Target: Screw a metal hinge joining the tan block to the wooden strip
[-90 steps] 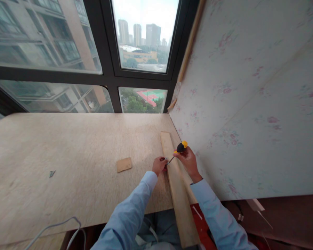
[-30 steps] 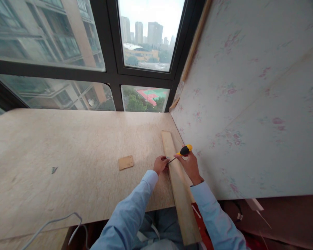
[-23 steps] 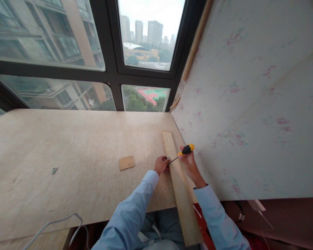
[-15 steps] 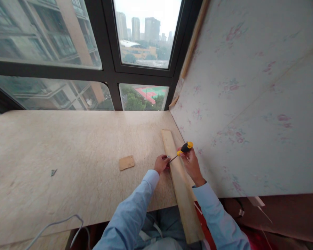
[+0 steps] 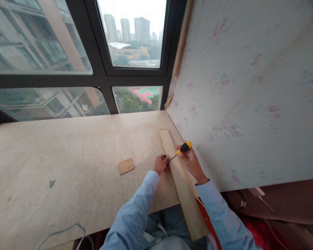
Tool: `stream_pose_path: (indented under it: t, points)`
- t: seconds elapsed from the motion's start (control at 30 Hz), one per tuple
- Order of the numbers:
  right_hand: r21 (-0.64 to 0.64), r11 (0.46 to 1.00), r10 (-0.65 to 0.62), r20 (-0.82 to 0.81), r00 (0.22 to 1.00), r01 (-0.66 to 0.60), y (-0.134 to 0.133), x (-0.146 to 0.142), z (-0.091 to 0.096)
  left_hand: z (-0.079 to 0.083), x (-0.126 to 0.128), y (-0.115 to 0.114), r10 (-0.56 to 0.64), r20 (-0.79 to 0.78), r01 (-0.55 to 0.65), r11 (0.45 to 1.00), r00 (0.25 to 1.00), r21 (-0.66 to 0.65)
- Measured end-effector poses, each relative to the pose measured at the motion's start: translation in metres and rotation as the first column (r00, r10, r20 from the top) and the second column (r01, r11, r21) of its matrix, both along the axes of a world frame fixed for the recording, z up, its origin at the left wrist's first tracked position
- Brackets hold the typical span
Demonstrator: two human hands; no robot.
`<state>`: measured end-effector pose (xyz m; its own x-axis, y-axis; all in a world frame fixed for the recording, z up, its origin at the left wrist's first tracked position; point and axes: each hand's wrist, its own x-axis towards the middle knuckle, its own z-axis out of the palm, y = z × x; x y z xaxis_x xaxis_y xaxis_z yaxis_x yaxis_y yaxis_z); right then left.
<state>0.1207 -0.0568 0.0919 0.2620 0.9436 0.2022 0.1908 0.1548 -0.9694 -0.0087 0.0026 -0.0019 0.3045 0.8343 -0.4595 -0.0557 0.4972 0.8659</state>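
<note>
The right hand (image 5: 192,162) has its grip clamped round the handle of a yellow-and-black-handled screwdriver (image 5: 184,147). The thin shaft slants down and to the left, to a point at the left edge of a long pale wooden strip (image 5: 181,182). The left hand (image 5: 161,163) meets it there, its grip pinched together on a small metal piece (image 5: 168,157) at the screwdriver's tip; the piece is too small to tell what it is.

Three seconds ago both hands were at this same spot on the strip, and they have not moved along it since. The screwdriver handle has changed a little: it stood steeper then and now lies flatter, its yellow end pointing more to the right, toward the floral papered wall panel (image 5: 237,104). The left hand's pinch looks the same as before.

The strip lies as it did, along the right side of the pale plywood counter (image 5: 67,156) just beside the panel, its near end jutting over the counter's front edge above the person's lap. The small square wooden offcut (image 5: 126,166) lies to the left of the left hand, apart from it, unmoved.

The rest of the change is in the view: the dark-framed window (image 5: 101,74) has slid leftward and the counter's far edge now tilts.
</note>
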Motion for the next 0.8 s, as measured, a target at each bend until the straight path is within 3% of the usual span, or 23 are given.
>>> stream_pose_path:
  t: [0.2, 0.3, 0.4, 0.57, 0.7, 0.8]
  points:
    - [-0.018, 0.974, -0.214, 0.229, 0.950, 0.224, 0.002, 0.006, 0.005, -0.002, -0.002, 0.000, 0.000, -0.002, 0.000, 1.000, 1.000, 0.012]
    - [-0.018, 0.968, -0.231, 0.323, 0.918, 0.250, 0.001, 0.002, 0.000, -0.002, -0.003, 0.000, -0.012, 0.009, 0.012, 1.000, 1.000, 0.016]
    - [0.009, 0.985, -0.169, 0.273, 0.947, 0.173, -0.003, -0.007, -0.006, -0.001, -0.004, 0.000, -0.020, 0.025, 0.019, 1.000, 1.000, 0.015]
    - [0.038, 0.997, -0.062, 0.042, 0.997, 0.060, -0.009, -0.018, -0.013, -0.002, -0.005, 0.000, -0.035, 0.051, 0.034, 0.999, 0.998, 0.024]
    - [0.020, 0.990, -0.137, -0.006, 0.991, 0.137, -0.006, -0.017, -0.015, -0.003, -0.005, 0.001, -0.041, 0.054, 0.040, 0.999, 0.998, 0.025]
    - [0.001, 0.958, -0.284, 0.101, 0.953, 0.285, -0.004, -0.016, -0.016, -0.005, -0.004, 0.001, -0.049, 0.062, 0.047, 0.998, 0.997, 0.028]
